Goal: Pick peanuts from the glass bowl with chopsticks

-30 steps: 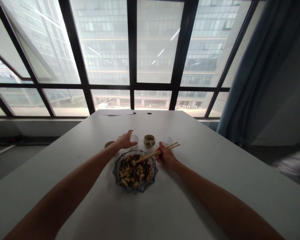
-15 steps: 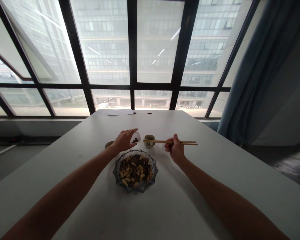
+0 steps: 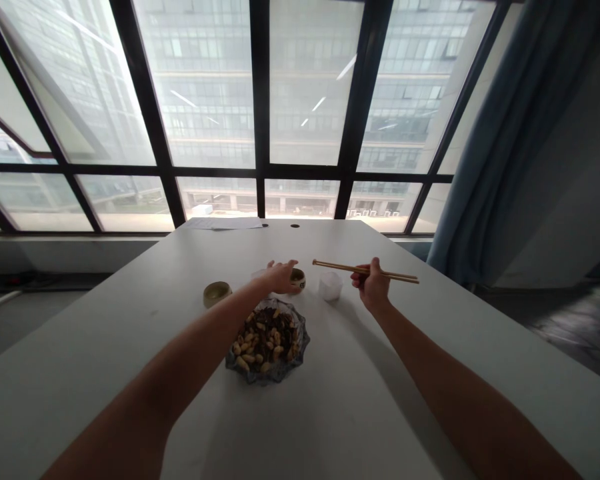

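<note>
Over the white table (image 3: 180, 373), both arms stretched forward. Left arm comes in from lower left, its forearm covering part of the glass dish (image 3: 296, 361) of peanuts (image 3: 247, 348); left hand (image 3: 279, 279) palm down past the dish, fingers spread, thumb and fingertips at the printed cup (image 3: 300, 283). Firm grip or just contact: cannot tell. Right arm comes in from lower right, right hand (image 3: 373, 285) raised, thumb up, fingers closed round wooden chopsticks (image 3: 341, 267). Sticks near level, close together, tips pointing left, appearing just above the clear cup (image 3: 331, 288). That cup stands between the hands, right of the printed cup. Plain olive cup (image 3: 211, 299) sits left of the left hand.
</note>
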The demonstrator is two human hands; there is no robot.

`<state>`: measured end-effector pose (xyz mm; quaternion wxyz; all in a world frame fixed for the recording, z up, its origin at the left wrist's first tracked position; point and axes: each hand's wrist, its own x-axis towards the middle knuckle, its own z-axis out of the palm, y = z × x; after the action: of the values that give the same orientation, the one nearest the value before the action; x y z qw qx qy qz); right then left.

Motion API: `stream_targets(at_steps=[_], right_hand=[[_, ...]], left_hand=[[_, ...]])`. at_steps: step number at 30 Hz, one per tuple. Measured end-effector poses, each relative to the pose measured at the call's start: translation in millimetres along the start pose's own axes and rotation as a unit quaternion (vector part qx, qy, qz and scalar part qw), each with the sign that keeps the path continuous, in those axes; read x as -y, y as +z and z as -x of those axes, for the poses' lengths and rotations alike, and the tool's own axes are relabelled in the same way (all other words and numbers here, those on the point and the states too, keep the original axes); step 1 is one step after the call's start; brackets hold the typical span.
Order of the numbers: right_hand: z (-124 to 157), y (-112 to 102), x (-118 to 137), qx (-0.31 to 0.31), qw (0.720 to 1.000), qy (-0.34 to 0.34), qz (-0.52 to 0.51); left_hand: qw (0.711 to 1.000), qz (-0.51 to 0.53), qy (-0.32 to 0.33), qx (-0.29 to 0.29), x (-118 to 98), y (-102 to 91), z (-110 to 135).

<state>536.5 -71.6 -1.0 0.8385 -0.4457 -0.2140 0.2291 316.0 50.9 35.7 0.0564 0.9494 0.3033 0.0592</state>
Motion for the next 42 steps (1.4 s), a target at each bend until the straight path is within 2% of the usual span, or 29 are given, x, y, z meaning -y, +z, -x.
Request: stream_targets(at_steps=[3, 5, 7, 10, 13, 17, 20, 24, 29, 32, 35, 38, 42], right_hand=[[-7.6, -9.3, 0.7, 0.008, 1.000, 0.011, -0.004], [-9.7, -11.7, 0.4, 0.016, 1.000, 0.016, -0.006], [-10.4, -11.4, -0.1, 0.024, 0.999, 0.019, -0.010], [-10.8, -9.5, 0.3, 0.034, 0.999, 0.024, -0.016], [-13.1, -10.4, 2.6, 0.037, 0.999, 0.025, -0.019], [-19.4, -17.8, 6.8, 0.026, 0.999, 0.025, -0.023], [-25.6, -25.1, 9.0, 0.013, 0.999, 0.029, -0.024], [-32.7, -34.2, 10.9, 0.001, 0.999, 0.031, -0.026], [-36.8, -43.1, 14.8, 0.013, 0.999, 0.036, -0.028], [-37.9, -46.6, 18.0, 0.025, 0.998, 0.040, -0.028], [-38.6, -48.1, 19.9, 0.034, 0.998, 0.045, -0.027], [-38.4, -48.0, 20.3, 0.040, 0.998, 0.045, -0.023], [-36.8, -47.1, 20.3, 0.040, 0.999, 0.034, -0.012]], left_hand=[[0.998, -0.033, 0.057, -0.018, -11.4, 4.9, -4.2], [0.991, -0.062, 0.109, -0.042, -12.3, 8.1, -3.2], [0.987, -0.074, 0.134, -0.055, -10.8, 10.8, -1.7], [0.991, -0.047, 0.110, -0.062, -7.4, 13.4, -3.2], [0.997, -0.004, 0.051, -0.055, -3.2, 13.7, -10.1], [0.998, 0.054, -0.028, -0.002, 2.4, 9.7, -21.0], [0.997, 0.044, -0.051, 0.023, 0.2, 6.6, -26.7], [1.000, 0.024, -0.006, -0.008, -20.8, 10.9, -33.7], [0.997, 0.047, 0.049, -0.029, -57.1, 29.2, -43.5], [0.987, 0.059, 0.118, -0.089, -66.6, 36.9, -45.0], [0.970, 0.050, 0.177, -0.158, -66.2, 38.6, -42.3], [0.969, 0.056, 0.166, -0.176, -63.1, 36.9, -38.6], [0.979, 0.057, 0.127, -0.148, -62.5, 34.8, -35.7]])
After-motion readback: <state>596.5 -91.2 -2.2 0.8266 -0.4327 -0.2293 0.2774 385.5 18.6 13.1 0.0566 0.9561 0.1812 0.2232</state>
